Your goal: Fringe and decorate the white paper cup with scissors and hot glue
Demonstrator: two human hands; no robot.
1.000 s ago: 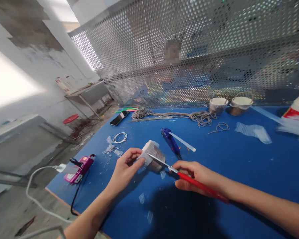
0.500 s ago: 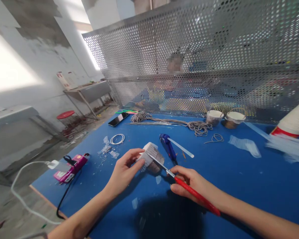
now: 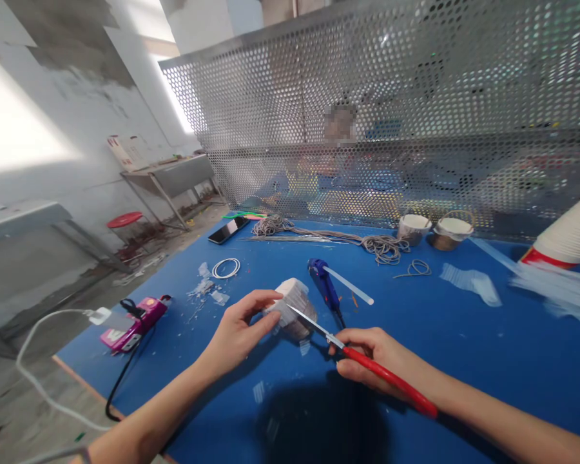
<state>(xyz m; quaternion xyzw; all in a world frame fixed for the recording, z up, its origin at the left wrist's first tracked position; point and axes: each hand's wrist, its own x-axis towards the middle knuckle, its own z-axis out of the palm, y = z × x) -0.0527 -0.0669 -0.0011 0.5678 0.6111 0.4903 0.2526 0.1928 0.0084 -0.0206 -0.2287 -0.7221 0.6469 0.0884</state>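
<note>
My left hand [image 3: 251, 322] grips the near left edge of a small paper cup [image 3: 297, 309], wrapped in whitish mesh strips and brown cord, which lies tilted over the table. In my right hand [image 3: 377, 357] is a pair of scissors [image 3: 389, 379] with red handles. Their blades point up and left and lie against the mesh on the cup's side; whether they touch the cup wall I cannot tell. Just beyond the cup lies a blue glue gun [image 3: 325, 283] with a clear glue stick [image 3: 352, 287] in its back end.
On the blue table [image 3: 444, 361] are a pink power strip [image 3: 135, 324], a phone [image 3: 228, 230], a white cord ring [image 3: 226, 268], grey cord bundles [image 3: 384, 248], two wrapped cups [image 3: 452, 233] and stacked paper cups [image 3: 568, 232]. Mesh strips [image 3: 471, 283] lie right. A perforated metal screen [image 3: 270, 129] stands behind; a person is beyond it.
My right hand and the scissors have shifted slightly right and down. The left hand keeps its hold on the cup, and the view has drifted a little.
</note>
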